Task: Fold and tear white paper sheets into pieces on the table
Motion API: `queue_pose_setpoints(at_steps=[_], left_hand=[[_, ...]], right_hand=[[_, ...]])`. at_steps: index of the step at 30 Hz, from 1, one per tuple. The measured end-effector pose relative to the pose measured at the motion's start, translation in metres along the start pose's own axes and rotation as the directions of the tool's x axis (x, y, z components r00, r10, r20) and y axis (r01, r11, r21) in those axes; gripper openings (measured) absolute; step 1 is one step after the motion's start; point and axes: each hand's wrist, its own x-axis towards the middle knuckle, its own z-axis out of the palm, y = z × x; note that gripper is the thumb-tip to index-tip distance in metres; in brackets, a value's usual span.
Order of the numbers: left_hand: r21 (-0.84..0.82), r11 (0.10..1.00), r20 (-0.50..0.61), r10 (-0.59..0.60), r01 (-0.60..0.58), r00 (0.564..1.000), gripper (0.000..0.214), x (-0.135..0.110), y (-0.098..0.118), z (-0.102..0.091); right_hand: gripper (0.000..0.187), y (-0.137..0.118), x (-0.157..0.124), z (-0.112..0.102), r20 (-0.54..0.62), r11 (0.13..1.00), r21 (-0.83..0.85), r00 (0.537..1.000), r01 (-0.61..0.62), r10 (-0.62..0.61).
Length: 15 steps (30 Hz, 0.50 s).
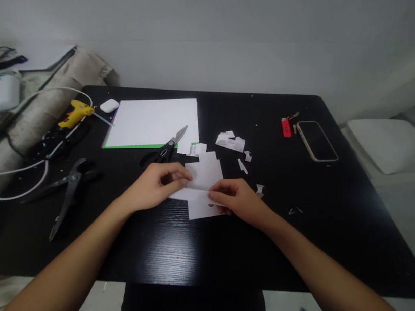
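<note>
Between my two hands lies a cut piece of white paper [205,175], with a crease running across it and a flap towards me. My left hand [160,182] pinches its left side near the fold. On the right side, my right hand [234,197] grips the paper between thumb and fingers, some of them hidden beneath it. Black-handled scissors [170,144] rest just beyond my left hand, their blades over a stack of white sheets [154,120] with a green edge. Small folded paper pieces [231,141] sit past the held paper.
At left are a yellow glue gun [77,113] with a white cord, large pliers [72,178] and a white mouse-shaped object [109,106]. A red lighter [286,127] and a phone [317,141] lie at the back right. Paper scraps [243,166] dot the black table [320,231].
</note>
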Motion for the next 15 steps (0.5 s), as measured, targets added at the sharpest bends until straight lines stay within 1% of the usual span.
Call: queue_pose_setpoints(at_steps=[2, 3, 5, 7, 8, 10, 12, 15], left_hand=[[0.018, 1.000, 0.160, -0.005, 0.002, 0.987, 0.021, -0.002, 0.003, 0.003], [0.012, 1.000, 0.221, -0.009, 0.006, 0.975, 0.023, -0.002, 0.004, 0.006], [-0.020, 1.000, 0.298, -0.013, 0.020, 0.955, 0.025, -0.003, 0.006, 0.013], [-0.050, 0.998, 0.313, -0.019, 0.036, 0.949, 0.026, -0.004, 0.006, 0.019], [-0.069, 0.997, 0.307, -0.023, 0.046, 0.951, 0.026, -0.004, 0.006, 0.022], [-0.114, 0.991, 0.291, -0.035, 0.071, 0.956, 0.026, -0.005, 0.005, 0.024], [-0.152, 0.984, 0.283, -0.043, 0.089, 0.958, 0.025, -0.005, 0.005, 0.024], [-0.172, 0.981, 0.291, -0.036, 0.089, 0.956, 0.022, -0.005, 0.006, 0.023]], right_hand=[[0.014, 0.000, -0.002, 0.000, 0.046, 0.999, -0.045, 0.999, 0.017, -0.015], [0.014, 0.000, -0.002, 0.001, 0.062, 0.998, -0.062, 0.998, 0.028, -0.024], [0.015, 0.000, -0.003, 0.001, 0.050, 0.993, -0.107, 0.998, 0.047, -0.042], [0.018, 0.002, -0.003, 0.002, -0.019, 0.991, -0.119, 0.998, 0.058, -0.060], [0.020, 0.003, -0.002, 0.001, -0.067, 0.993, -0.096, 0.995, 0.065, -0.071], [0.027, 0.004, -0.001, 0.001, -0.165, 0.995, 0.003, 0.982, 0.097, -0.095], [0.035, 0.005, 0.000, 0.001, -0.236, 0.986, 0.094, 0.965, 0.139, -0.113], [0.040, 0.004, 0.001, 0.003, -0.278, 0.976, 0.141, 0.953, 0.165, -0.121]])
